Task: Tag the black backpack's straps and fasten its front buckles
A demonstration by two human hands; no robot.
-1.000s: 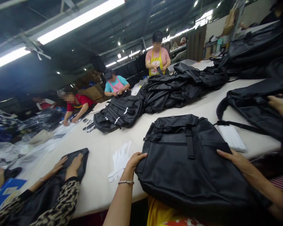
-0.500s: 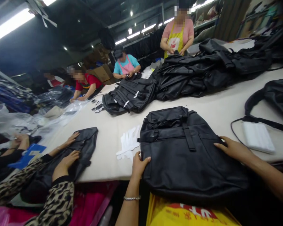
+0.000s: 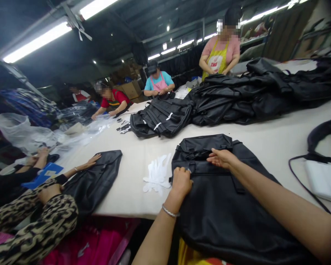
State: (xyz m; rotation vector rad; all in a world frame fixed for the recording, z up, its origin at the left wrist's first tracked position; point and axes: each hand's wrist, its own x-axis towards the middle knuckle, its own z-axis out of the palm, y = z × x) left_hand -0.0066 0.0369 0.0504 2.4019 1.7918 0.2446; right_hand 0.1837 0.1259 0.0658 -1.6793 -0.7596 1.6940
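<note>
While both my hands sit on it, the black backpack point(image 3: 223, 217) lies flat at the bench point(image 3: 264, 125) edge, top end pointing away from me.

Its long axis runs near to far, the lower end hanging over the edge at the bottom of the frame. My right hand point(image 3: 220, 158) rests open, fingers point(image 3: 216, 156) spread on the top flap; my left hand point(image 3: 181, 182) curls at the bag's side, and I can't tell whether it pinches. White gloves point(image 3: 157, 175) lie just left of the bag, a pile of black backpacks point(image 3: 237, 99) sits beyond it, and a co-worker's leopard-print sleeves point(image 3: 30, 235) reach in at lower left beside another black bag point(image 3: 93, 184). The backpack's smooth surface looks lightly creased.
</note>
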